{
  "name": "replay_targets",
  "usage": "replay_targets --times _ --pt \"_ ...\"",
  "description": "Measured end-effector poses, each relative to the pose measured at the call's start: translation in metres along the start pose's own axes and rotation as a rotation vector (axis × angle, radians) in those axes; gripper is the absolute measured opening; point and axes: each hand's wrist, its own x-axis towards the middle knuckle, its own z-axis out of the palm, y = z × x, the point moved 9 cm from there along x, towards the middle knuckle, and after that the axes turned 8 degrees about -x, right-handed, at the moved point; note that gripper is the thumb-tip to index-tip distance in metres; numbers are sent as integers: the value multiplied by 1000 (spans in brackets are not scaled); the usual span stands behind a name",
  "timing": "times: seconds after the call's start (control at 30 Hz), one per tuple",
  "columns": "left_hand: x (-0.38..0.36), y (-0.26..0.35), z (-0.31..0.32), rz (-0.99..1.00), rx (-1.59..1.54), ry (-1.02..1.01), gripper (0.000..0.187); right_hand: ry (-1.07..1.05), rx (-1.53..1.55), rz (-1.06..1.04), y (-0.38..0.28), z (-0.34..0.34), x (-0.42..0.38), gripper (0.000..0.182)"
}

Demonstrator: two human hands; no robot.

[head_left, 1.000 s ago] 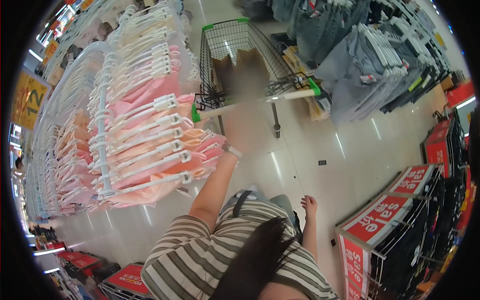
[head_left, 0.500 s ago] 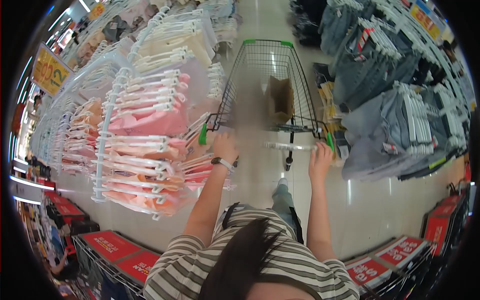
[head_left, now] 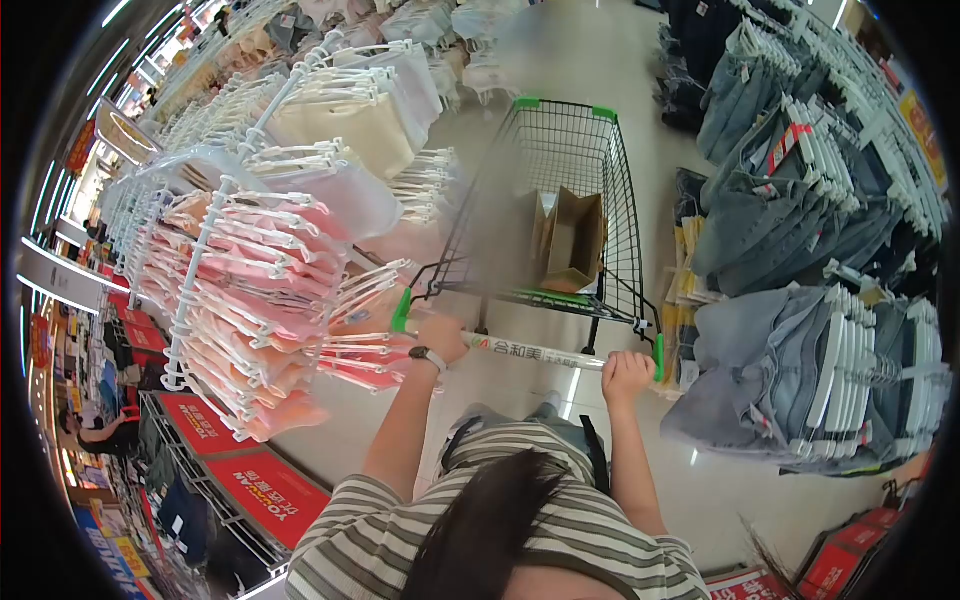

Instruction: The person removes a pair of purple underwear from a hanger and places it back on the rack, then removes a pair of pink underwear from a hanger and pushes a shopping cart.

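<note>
A wire shopping cart with green corner pieces stands in front of me. Both ends of its pale handle bar carry green caps. My left hand is closed round the bar near the left cap, with a watch on that wrist. Near the right cap, my right hand wraps its fingers over the bar. Inside the basket stands an open brown cardboard box. A grey blur hides part of the basket's left side.
Close on the left is a rack of pink garments on white hangers. Grey garments and denim clothes hang along the right. Red signboards top a rack at lower left. Pale floor tiles run between the racks.
The view has turned, and the cart sits lower and further right in it. The red signs at left show larger. My right hand's fingers now curl more fully over the bar.
</note>
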Motion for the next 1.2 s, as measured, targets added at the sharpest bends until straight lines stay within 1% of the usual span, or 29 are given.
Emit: replay_targets --times 0.07,0.1,0.13,0.17,0.2,0.27,0.3,0.37,0.4,0.47,0.5,0.57,0.6,0.67,0.7,0.73,0.77,0.8,0.83,0.9,0.93,1.0,1.03,1.1,1.13,1.17,1.2 --pt "0 17 5 -104 -1 -114 16 23 31 -30 17 -2 14 8" --pt "2 23 8 -114 -4 -105 16 43 56 -46 25 -4 22 11" --pt "5 28 17 -134 -10 -149 19 48 61 -55 33 -3 31 11" --pt "9 34 24 -152 -16 -197 21 20 50 -53 43 1 39 12" --pt "16 43 21 -157 -17 -194 21 -9 39 -49 53 3 48 12" --pt "23 65 25 -111 -18 -319 28 12 37 -60 68 4 69 13" --pt "29 67 28 -114 -17 -322 28 36 32 -70 74 6 79 13" --pt "44 80 40 18 -99 -374 38 51 49 -54 90 19 98 14" --pt "52 82 39 14 -101 -371 38 68 62 -39 99 24 107 15" --pt "65 96 51 55 -270 -544 42 75 77 -37 113 38 126 15" --pt "75 98 50 55 -276 -537 42 81 91 -30 120 44 138 15" --pt "83 108 63 -30 -665 -711 44 58 114 -42 131 58 161 14" --pt "90 111 66 -29 -671 -705 44 32 138 -46 135 65 172 14" --pt "105 122 74 -101 -833 -781 43 -4 139 -40 146 84 194 11" --pt "119 126 69 -96 -845 -769 43 -43 147 -24 151 94 208 9" --pt "126 134 64 -77 -848 -807 43 -46 145 -44 154 98 220 9" --pt "132 139 63 -66 -854 -840 43 -84 141 -15 159 108 233 10" --pt "144 140 70 -9 -812 -808 42 -122 144 11 161 120 247 10" --pt "156 140 64 -33 -827 -787 42 -129 162 -16 162 131 261 10" --pt "176 149 53 37 -749 -734 43 -211 119 16 174 155 283 13" --pt "184 149 56 16 -763 -728 43 -226 129 -2 174 164 294 13" --pt "203 151 56 25 -867 -630 43 -226 81 52 180 179 320 15" --pt "212 149 65 8 -871 -622 43 -234 92 40 176 185 333 15" --pt "231 150 73 26 -938 -534 43 -333 -82 81 178 206 353 15" --pt "238 148 75 10 -938 -525 43 -361 -139 90 183 223 363 16" --pt "248 147 74 11 -955 -496 42 -364 -125 77 182 235 372 16" --pt "256 147 68 11 -974 -468 41 -393 -209 83 181 242 382 17"
